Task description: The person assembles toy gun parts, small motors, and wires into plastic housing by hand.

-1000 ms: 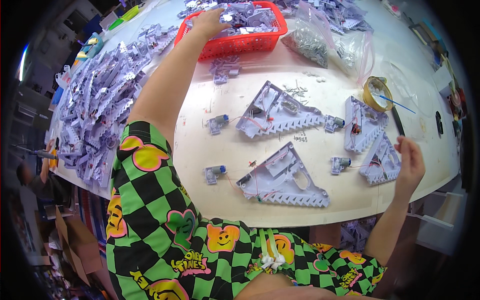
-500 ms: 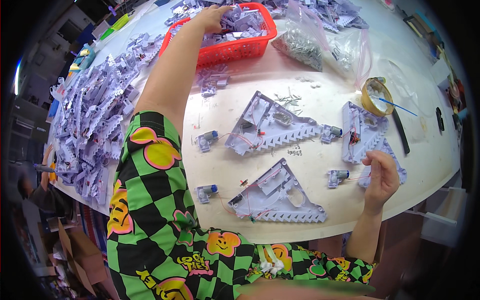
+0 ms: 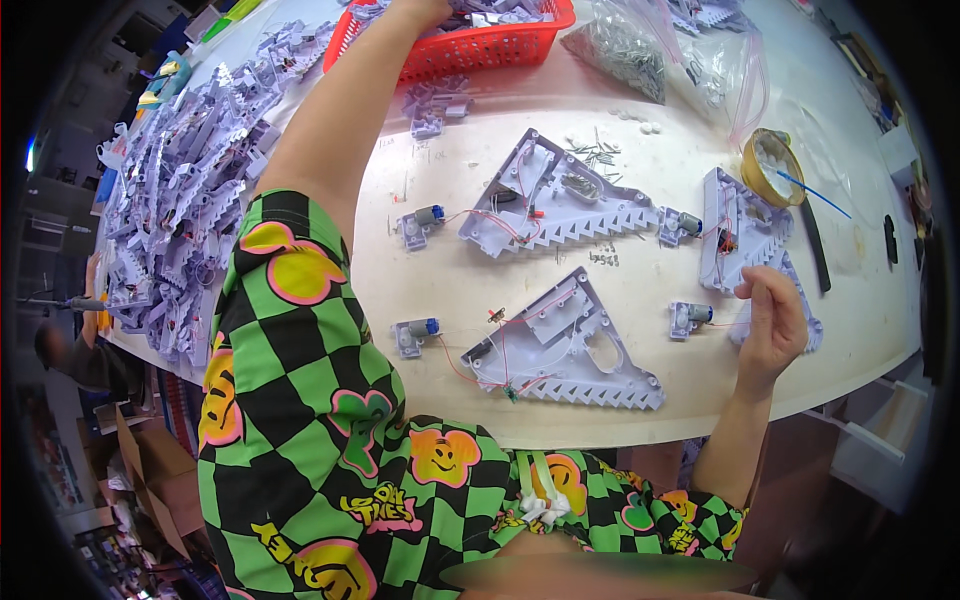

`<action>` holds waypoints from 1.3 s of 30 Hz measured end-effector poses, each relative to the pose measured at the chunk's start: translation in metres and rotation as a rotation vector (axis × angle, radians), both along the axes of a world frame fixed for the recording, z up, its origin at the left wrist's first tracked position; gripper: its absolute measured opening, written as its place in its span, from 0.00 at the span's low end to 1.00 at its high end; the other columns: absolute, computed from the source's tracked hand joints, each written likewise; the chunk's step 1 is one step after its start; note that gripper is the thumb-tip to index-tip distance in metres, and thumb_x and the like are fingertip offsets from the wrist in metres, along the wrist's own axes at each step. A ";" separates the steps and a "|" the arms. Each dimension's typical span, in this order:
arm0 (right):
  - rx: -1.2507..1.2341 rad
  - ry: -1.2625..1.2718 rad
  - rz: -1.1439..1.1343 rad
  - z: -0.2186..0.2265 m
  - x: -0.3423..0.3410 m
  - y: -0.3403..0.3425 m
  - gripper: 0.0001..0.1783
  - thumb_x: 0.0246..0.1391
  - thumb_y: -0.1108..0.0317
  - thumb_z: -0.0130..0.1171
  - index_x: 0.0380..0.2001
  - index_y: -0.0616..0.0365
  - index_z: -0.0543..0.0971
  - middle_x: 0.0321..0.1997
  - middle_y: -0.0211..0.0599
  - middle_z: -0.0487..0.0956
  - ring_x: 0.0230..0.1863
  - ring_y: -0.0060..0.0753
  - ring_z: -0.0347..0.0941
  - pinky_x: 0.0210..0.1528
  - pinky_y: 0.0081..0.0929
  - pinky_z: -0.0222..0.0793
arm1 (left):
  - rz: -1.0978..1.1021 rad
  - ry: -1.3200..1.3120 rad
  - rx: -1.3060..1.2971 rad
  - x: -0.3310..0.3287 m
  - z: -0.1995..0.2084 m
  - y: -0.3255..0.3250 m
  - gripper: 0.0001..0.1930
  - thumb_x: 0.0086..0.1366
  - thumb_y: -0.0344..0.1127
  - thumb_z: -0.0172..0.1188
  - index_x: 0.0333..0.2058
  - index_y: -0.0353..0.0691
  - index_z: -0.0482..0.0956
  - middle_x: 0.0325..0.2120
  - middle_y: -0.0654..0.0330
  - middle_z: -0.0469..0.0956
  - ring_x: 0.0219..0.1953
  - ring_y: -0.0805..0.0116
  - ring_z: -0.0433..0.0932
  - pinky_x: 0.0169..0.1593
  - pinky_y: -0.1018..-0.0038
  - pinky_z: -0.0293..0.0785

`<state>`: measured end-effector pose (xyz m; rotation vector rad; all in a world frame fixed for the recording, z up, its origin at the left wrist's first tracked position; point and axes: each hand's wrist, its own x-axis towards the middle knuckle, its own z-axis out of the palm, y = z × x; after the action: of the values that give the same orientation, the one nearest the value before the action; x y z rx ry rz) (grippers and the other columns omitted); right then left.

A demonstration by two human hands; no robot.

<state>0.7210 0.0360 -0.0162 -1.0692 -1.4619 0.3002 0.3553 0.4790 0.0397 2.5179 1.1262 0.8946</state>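
Note:
My left hand (image 3: 424,10) reaches to the red plastic basket (image 3: 480,55) of small pale lilac plastic parts; the upper picture edge cuts it off and its fingers are hidden. Held over the table at the right, my right hand (image 3: 773,318) has its fingers curled together; anything between them is hidden. Beside it lies a toothed lilac housing half (image 3: 722,245), with a small motor (image 3: 692,318) on a red wire nearby. Two more triangular housing halves, one upper (image 3: 545,215) and one lower (image 3: 560,350), lie in the middle, each wired to a motor, such as the lower one's motor (image 3: 415,335).
A large heap of lilac parts (image 3: 180,220) covers the table's left side. Behind are a clear bag of screws (image 3: 620,55) and another clear bag (image 3: 715,80). A round tub (image 3: 772,165) holds white stuff and a blue stick; loose screws (image 3: 597,150) lie near the upper housing.
The view has tilted down, so the table's things sit higher in the picture. My left hand stays at the basket, now mostly cut off; my right hand keeps its curled pose.

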 end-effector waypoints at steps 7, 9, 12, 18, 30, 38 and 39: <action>-0.015 0.071 0.006 0.000 0.001 -0.010 0.08 0.56 0.83 0.53 0.38 0.67 0.77 0.38 0.40 0.79 0.31 0.27 0.73 0.36 0.21 0.69 | 0.485 -0.103 0.247 -0.018 0.037 -0.036 0.20 0.50 0.32 0.63 0.44 0.37 0.77 0.31 0.51 0.80 0.32 0.63 0.78 0.39 0.70 0.74; -0.020 0.076 0.011 0.004 0.000 -0.020 0.07 0.56 0.83 0.53 0.38 0.66 0.77 0.38 0.40 0.79 0.31 0.26 0.73 0.36 0.21 0.69 | 0.384 -0.431 0.161 -0.034 0.047 -0.056 0.19 0.50 0.33 0.65 0.43 0.39 0.78 0.29 0.58 0.80 0.28 0.70 0.76 0.36 0.71 0.74; -0.031 0.060 0.012 0.006 -0.003 -0.030 0.07 0.57 0.82 0.53 0.38 0.66 0.77 0.38 0.39 0.79 0.31 0.26 0.73 0.36 0.21 0.69 | 0.172 -0.697 -0.175 -0.073 0.063 -0.103 0.17 0.50 0.31 0.65 0.41 0.39 0.79 0.31 0.62 0.79 0.30 0.74 0.76 0.35 0.75 0.73; -0.028 0.048 -0.058 -0.006 -0.017 -0.048 0.07 0.59 0.80 0.52 0.39 0.67 0.77 0.37 0.39 0.79 0.32 0.26 0.73 0.37 0.21 0.70 | 0.179 -0.363 -0.715 -0.119 0.044 -0.262 0.27 0.50 0.30 0.67 0.52 0.42 0.72 0.41 0.59 0.77 0.42 0.69 0.77 0.47 0.71 0.73; 0.083 -0.240 0.041 -0.004 -0.100 -0.098 0.07 0.57 0.81 0.54 0.39 0.68 0.78 0.38 0.40 0.80 0.33 0.25 0.76 0.38 0.20 0.73 | 0.451 0.066 -0.779 -0.211 -0.017 -0.434 0.21 0.61 0.44 0.62 0.49 0.39 0.76 0.32 0.66 0.76 0.34 0.78 0.74 0.38 0.78 0.74; 0.128 -0.457 -0.011 -0.003 -0.098 -0.116 0.09 0.51 0.84 0.58 0.36 0.64 0.81 0.37 0.41 0.81 0.35 0.32 0.78 0.36 0.23 0.73 | 0.354 0.092 -0.472 -0.215 -0.045 -0.395 0.17 0.68 0.43 0.54 0.44 0.34 0.80 0.35 0.65 0.80 0.39 0.78 0.73 0.45 0.80 0.68; 0.128 -0.409 0.044 -0.005 -0.103 -0.111 0.11 0.49 0.85 0.58 0.36 0.63 0.81 0.38 0.42 0.81 0.36 0.35 0.78 0.36 0.23 0.73 | 0.349 -0.055 -0.341 -0.217 -0.054 -0.392 0.17 0.67 0.44 0.55 0.43 0.37 0.82 0.32 0.63 0.81 0.36 0.76 0.75 0.42 0.79 0.69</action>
<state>0.6178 -0.0752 -0.0210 -1.0342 -1.8439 0.0146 0.1385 0.0873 -0.0139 2.0488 1.5803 0.7643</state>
